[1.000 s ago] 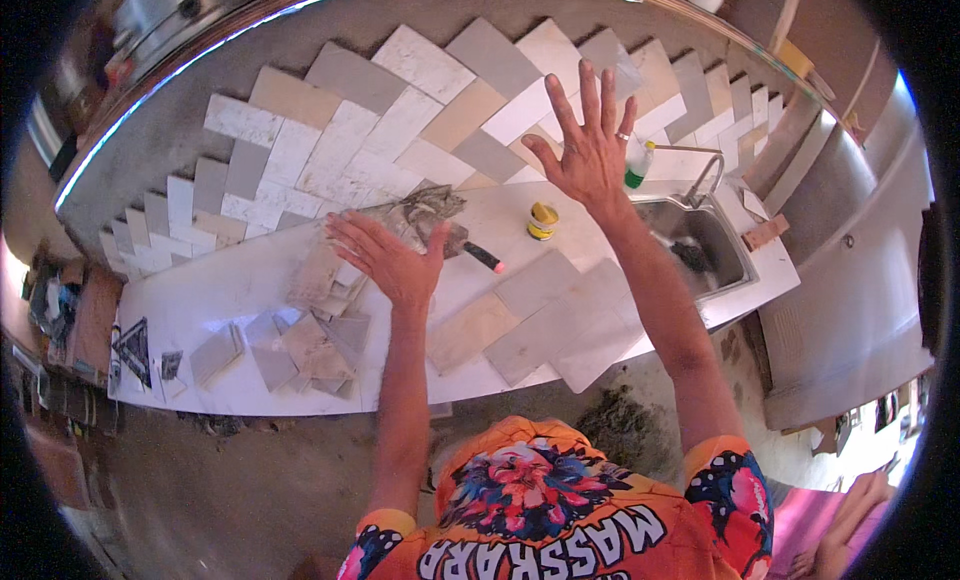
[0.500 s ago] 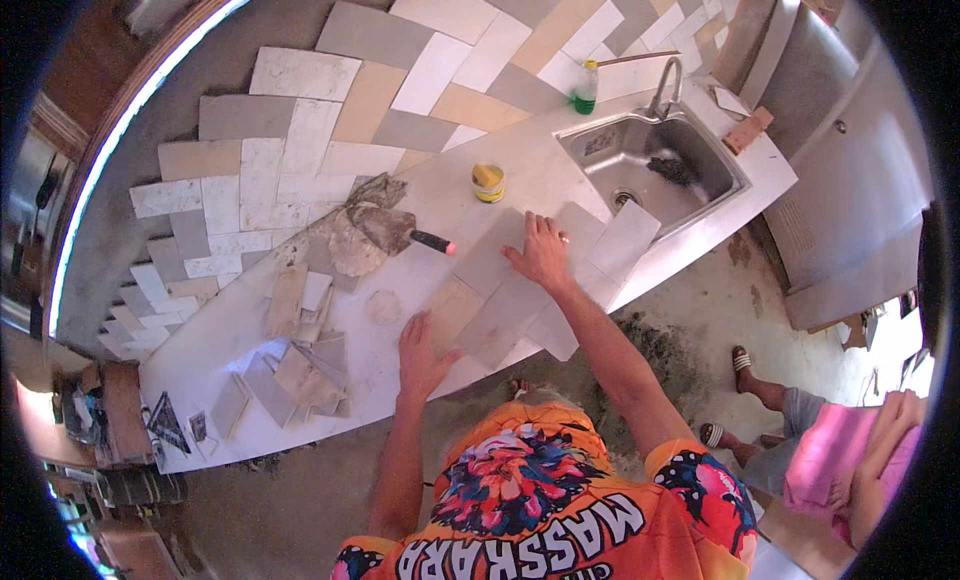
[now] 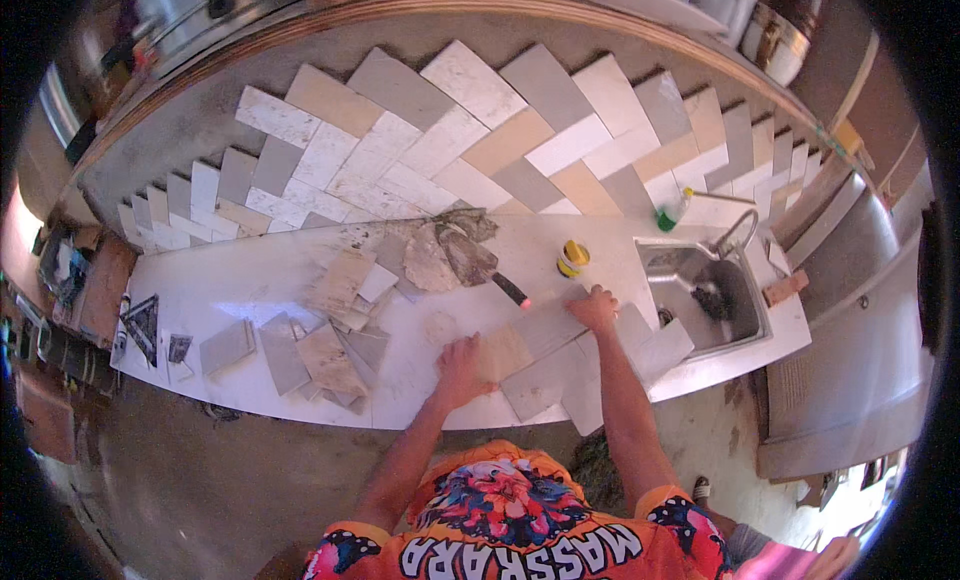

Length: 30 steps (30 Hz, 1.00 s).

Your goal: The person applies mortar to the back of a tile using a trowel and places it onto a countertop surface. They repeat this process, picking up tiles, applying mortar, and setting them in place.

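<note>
My left hand [image 3: 462, 365] has curled fingers at the left end of a beige tile [image 3: 505, 348] on the white counter. My right hand [image 3: 598, 305] grips the far edge of a grey tile [image 3: 548, 322] beside it. More flat tiles [image 3: 585, 385] lie just nearer me and to the right, reaching the front edge. A trowel with a black handle [image 3: 510, 290] rests on a dirty crumpled sheet [image 3: 430, 260], behind my hands. A yellow tub [image 3: 572, 258] stands just beyond my right hand.
Loose tiles [image 3: 228, 350] pile on the left, near a black triangular tool [image 3: 142, 330]. At right are a steel sink [image 3: 740, 320], a green bottle [image 3: 670, 210] and a brick-red block [image 3: 785, 288]. Herringbone tiles [image 3: 500, 130] cover the wall. Another person's arm [image 3: 830, 560] shows lower right.
Both my hands have come down from raised, spread positions onto the tiles on the counter and now have curled fingers on them. The view has also swung back toward level.
</note>
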Each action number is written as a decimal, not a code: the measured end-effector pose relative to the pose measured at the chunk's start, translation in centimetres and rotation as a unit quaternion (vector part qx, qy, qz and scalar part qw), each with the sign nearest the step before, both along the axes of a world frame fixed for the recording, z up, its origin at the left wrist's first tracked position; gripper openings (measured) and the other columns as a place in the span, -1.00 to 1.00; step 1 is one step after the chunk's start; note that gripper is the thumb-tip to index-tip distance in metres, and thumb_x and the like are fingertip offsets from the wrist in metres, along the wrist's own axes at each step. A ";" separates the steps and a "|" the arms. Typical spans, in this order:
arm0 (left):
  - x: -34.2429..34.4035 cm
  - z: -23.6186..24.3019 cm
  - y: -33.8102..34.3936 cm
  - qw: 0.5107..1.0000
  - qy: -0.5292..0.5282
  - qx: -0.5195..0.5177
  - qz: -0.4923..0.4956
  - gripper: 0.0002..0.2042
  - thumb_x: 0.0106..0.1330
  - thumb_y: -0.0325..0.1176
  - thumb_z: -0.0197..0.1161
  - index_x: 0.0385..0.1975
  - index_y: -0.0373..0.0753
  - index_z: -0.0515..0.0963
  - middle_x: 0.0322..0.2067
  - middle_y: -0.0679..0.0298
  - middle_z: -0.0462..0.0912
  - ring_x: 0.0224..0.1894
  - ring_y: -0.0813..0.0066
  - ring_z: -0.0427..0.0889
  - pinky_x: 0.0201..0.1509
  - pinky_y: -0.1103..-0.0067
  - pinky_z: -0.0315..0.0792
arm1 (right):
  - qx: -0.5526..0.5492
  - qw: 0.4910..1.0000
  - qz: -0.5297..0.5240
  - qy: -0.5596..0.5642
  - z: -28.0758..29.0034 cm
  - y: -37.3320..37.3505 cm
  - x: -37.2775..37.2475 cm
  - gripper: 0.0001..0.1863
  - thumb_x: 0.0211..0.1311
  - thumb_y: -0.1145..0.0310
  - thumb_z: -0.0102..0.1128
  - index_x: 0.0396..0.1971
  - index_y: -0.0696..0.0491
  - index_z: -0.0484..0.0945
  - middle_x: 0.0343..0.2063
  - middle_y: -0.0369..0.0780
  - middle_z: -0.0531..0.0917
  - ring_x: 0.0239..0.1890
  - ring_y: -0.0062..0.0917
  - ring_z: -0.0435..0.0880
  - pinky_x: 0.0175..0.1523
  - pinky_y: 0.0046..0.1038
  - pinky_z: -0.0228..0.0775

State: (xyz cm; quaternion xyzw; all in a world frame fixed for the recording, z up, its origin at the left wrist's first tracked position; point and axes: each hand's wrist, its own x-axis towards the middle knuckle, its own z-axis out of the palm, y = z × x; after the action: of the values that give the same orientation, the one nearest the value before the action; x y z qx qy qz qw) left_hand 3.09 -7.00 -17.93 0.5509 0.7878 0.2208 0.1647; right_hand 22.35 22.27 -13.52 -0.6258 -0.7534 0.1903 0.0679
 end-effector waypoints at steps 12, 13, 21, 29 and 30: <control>-2.2 4.5 -3.2 0.993 0.058 0.103 0.017 0.22 -0.04 -0.03 0.62 0.58 -0.32 -0.02 0.32 -0.19 0.20 0.35 -0.24 0.19 0.42 -0.10 0.12 | -0.001 0.972 0.161 0.171 13.5 4.8 -0.2 -0.76 0.18 0.39 0.46 -0.19 0.06 0.63 -0.39 -0.20 0.73 -0.27 -0.55 0.68 -0.20 -0.39 0.54; -3.2 5.0 -2.6 0.986 0.048 0.159 0.026 0.23 -0.05 -0.04 0.63 0.58 -0.33 -0.04 0.32 -0.22 0.19 0.35 -0.26 0.19 0.42 -0.10 0.11 | -0.047 0.946 0.153 0.280 15.6 6.4 -1.1 -0.75 0.19 0.40 0.45 -0.16 0.07 0.61 -0.39 -0.24 0.71 -0.27 -0.56 0.66 -0.19 -0.41 0.53; -18.8 8.9 11.0 0.889 0.011 0.380 0.255 0.23 -0.09 -0.25 0.66 0.56 -0.38 -0.07 0.32 -0.31 0.16 0.38 -0.29 0.14 0.45 -0.14 0.03 | 0.339 0.805 0.446 0.197 33.6 3.0 -27.4 -0.70 0.33 0.34 0.28 0.01 0.06 0.51 -0.23 0.07 0.74 -0.10 0.16 0.70 -0.03 0.01 0.57; -25.4 5.8 19.2 0.877 -0.051 0.368 0.304 0.18 -0.09 -0.31 0.65 0.53 -0.39 -0.03 0.34 -0.35 0.12 0.40 -0.30 0.11 0.51 -0.11 -0.02 | 0.414 0.740 0.502 0.171 31.8 4.1 -40.3 -0.65 0.29 0.46 0.30 0.07 0.07 0.51 -0.20 0.10 0.71 -0.06 0.13 0.70 -0.06 -0.03 0.53; -26.0 5.2 19.7 0.874 -0.050 0.371 0.311 0.17 -0.09 -0.32 0.65 0.53 -0.39 -0.03 0.34 -0.37 0.11 0.40 -0.31 0.11 0.51 -0.11 -0.02 | 0.420 0.731 0.510 0.173 31.6 4.0 -41.3 -0.64 0.29 0.47 0.31 0.08 0.08 0.52 -0.19 0.09 0.71 -0.06 0.13 0.69 -0.05 -0.03 0.53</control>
State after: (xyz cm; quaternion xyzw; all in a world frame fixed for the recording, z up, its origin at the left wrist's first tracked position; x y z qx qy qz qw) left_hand -22.93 12.68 -12.71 0.2867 0.7696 0.5636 -0.0893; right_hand -18.98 26.25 18.13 -0.0119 -0.9376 -0.0345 0.3458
